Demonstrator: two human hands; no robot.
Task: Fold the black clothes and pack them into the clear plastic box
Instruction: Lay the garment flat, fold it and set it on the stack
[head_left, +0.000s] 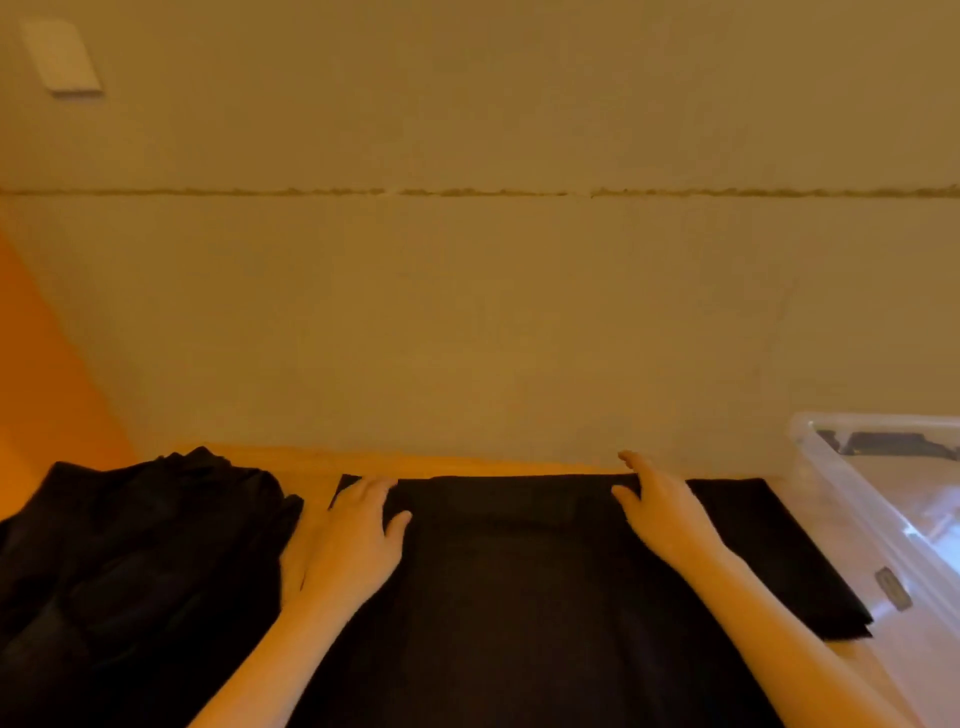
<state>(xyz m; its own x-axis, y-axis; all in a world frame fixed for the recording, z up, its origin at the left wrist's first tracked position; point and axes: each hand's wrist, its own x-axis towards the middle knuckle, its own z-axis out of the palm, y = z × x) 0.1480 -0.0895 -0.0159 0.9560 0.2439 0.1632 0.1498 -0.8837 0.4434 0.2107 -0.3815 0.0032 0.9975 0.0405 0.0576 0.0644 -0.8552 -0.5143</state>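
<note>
My left hand, right hand flat, fingers spread on black garment; careless fold risks skewed edges, bunching.

Scene dimly lit, strong warm orange-yellow cast throughout. Light source not shown. Whole frame soft, fine detail smeared; wall texture flattened. Black garment rendered as near-featureless dark mass, folds barely resolved; same for crumpled black pile at left. Pale glare seen on clear plastic box at right edge. Wide-angle distortion noted: desk edge and box rim slanted toward corners. Shadows faint, diffuse.
</note>
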